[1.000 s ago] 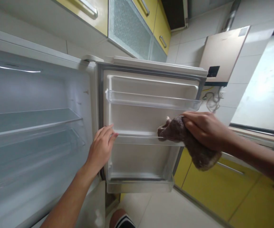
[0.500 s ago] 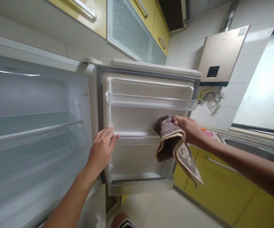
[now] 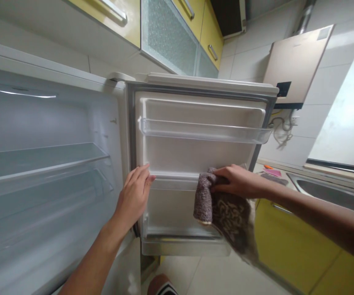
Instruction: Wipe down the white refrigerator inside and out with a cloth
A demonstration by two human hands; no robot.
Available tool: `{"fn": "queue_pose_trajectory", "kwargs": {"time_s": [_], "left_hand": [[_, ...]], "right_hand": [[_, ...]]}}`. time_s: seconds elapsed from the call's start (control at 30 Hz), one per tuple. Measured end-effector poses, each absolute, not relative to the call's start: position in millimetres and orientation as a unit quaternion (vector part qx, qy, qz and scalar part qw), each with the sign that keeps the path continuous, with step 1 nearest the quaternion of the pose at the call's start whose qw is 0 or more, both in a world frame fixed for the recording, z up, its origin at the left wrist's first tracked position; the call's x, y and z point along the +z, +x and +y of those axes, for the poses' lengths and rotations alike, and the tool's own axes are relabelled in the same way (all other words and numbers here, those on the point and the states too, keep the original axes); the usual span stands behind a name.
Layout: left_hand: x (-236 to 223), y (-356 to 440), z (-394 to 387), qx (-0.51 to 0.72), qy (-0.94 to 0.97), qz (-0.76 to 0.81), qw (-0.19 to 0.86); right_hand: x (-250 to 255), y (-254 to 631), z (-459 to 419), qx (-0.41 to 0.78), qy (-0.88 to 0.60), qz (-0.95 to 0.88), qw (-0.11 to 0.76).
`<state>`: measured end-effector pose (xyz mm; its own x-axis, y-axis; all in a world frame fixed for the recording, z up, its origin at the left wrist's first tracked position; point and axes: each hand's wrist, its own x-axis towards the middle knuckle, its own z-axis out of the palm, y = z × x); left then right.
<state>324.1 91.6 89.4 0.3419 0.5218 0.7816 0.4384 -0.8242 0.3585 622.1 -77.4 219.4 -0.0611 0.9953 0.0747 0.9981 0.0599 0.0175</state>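
My right hand (image 3: 236, 182) is closed on a brown towel (image 3: 204, 200) with a pale edge and light pattern. The towel hangs in front of the right part of the middle door shelf (image 3: 173, 183), hiding that end of it. My left hand (image 3: 135, 192) is at this clear shelf's left end, fingers stretched out and thumb apart. It seems to touch the shelf; contact under the fingers is hidden. The white refrigerator door (image 3: 195, 153) stands open, with another clear shelf (image 3: 204, 131) above and a deeper one (image 3: 186, 247) below.
At left is the open refrigerator compartment with glass shelves (image 3: 41, 157). Yellow cabinets (image 3: 287, 233) and a sink (image 3: 333, 196) are at right, below a wall-mounted water heater (image 3: 299, 67). A foot (image 3: 161, 284) shows on the tiled floor (image 3: 207, 274).
My right hand has moved down with the towel, which now hangs differently. The door's right edge appears farther right, overlapping the water heater. My left hand keeps its place on the shelf's end.
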Motion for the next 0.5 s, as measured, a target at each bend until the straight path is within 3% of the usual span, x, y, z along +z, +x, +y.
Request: {"fn": "queue_pose_trajectory", "kwargs": {"time_s": [0.1, 0.3, 0.5], "left_hand": [[89, 327, 89, 0.485, 0.818, 0.306, 0.036], [91, 324, 88, 0.495, 0.810, 0.310, 0.059], [95, 312, 91, 0.458, 0.832, 0.308, 0.055]], "right_hand": [[195, 576, -55, -0.130, -0.668, -0.732, 0.026], [178, 490, 5, -0.208, -0.587, -0.782, 0.024], [183, 531, -18, -0.172, -0.613, -0.770, 0.035]]}}
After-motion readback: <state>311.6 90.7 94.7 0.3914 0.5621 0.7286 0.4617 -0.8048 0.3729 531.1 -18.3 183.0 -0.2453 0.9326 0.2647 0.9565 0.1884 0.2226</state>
